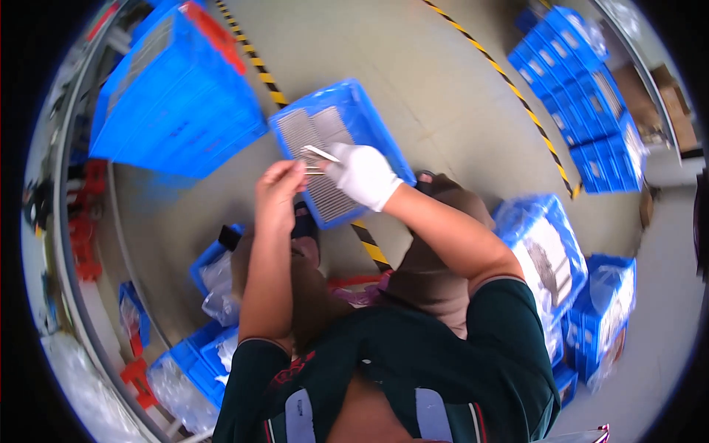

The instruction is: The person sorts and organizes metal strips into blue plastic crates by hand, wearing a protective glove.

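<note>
two hands meet over the near side of a blue crate (389,153) on the floor (384,44). the bare left hand (276,193) has its thumb and fingertips pinched at one end of a slim metallic piece (314,173), which bridges toward the other hand. the right hand (365,177), in a white glove, is curled, pinching a slim light piece (322,153) that slants just above the first; blur hides the exact finger contact. both pieces are above the crate, where close rows of thin grey parts (334,201) fill much of the inside. a tall blue stack of crates (188,103) stands left of it, and black-and-yellow tape (371,247) runs beneath.
</note>
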